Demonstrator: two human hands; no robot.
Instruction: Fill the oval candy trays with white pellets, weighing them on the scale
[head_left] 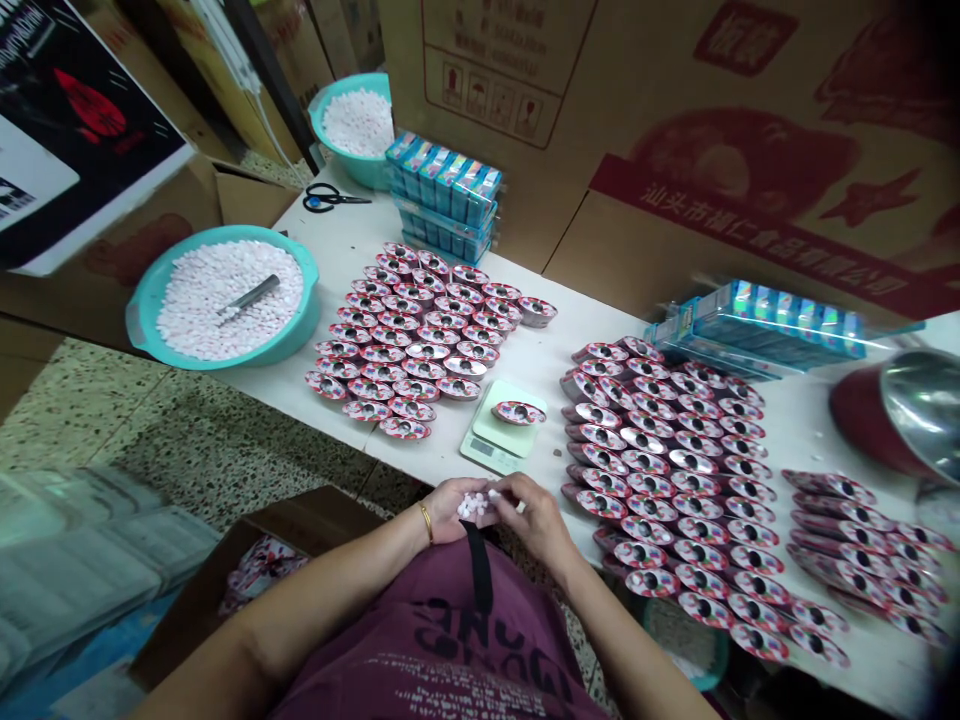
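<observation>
Grip of the right hand [541, 515] is a pinch — thumb and fingertips are drawn together and seem to hold a white piece at the edge of the left palm. The left hand [448, 500] lies palm up, loosely cupped, its fingers not closed over anything, and a small heap of white pieces [471, 506] rests in it. Both hands are close together in front of the body, just short of the worktop [446, 442].

Picking through the heap, a piece at a time, looks like the step in hand; whether the pieces are being counted or checked, I cannot tell. As I judge it, the next move calls for a level left palm and a light, exact pinch on 1 piece, so that the rest do not roll off.

Just beyond the hands, a pale green scale [498, 461] carries 1 packet [517, 412] with a patterned oval top. Packets of the same look stand in 2 large groups, the left group [425, 352] and the right group [646, 461], with the scale between them. At the far left, a turquoise tub [306, 318] holds many more white pieces — a metal scoop [251, 298] lies on top of them.
</observation>
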